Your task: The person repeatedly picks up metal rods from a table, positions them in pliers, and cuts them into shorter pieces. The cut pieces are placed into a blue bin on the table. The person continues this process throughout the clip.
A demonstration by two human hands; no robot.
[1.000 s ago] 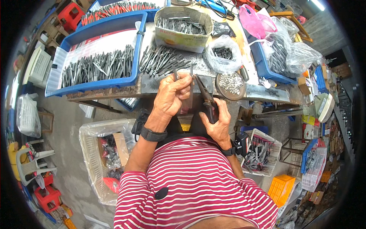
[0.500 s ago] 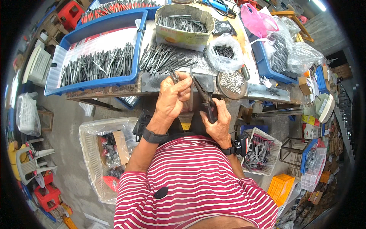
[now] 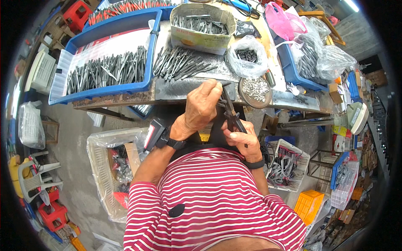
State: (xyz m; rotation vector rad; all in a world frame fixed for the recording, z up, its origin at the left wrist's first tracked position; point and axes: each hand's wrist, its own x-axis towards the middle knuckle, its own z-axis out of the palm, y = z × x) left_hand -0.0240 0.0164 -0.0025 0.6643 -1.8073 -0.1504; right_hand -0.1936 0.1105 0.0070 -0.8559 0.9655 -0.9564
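My right hand is wrapped round the lower end of a long, dark metal tool that looks like slim pliers. The tool slants up and left, its upper end at the table's front edge. My left hand is closed, back of the hand up, with its fingertips against the tool's upper end; whatever lies inside the fingers is hidden. Just beyond, on the tabletop, lies a pile of thin dark metal pieces. Right of the tool's tip stands a round dish of small shiny metal parts.
A blue tray with many metal pieces is at the left; an open carton of similar pieces stands behind. A clear bag holds small dark parts. Another blue bin is at the right. Crates stand on the floor.
My left hand has moved right and turned back-up, bringing its fingertips to the tool's upper end. The tool has shifted slightly right and down with my right hand, whose wrist has rolled.
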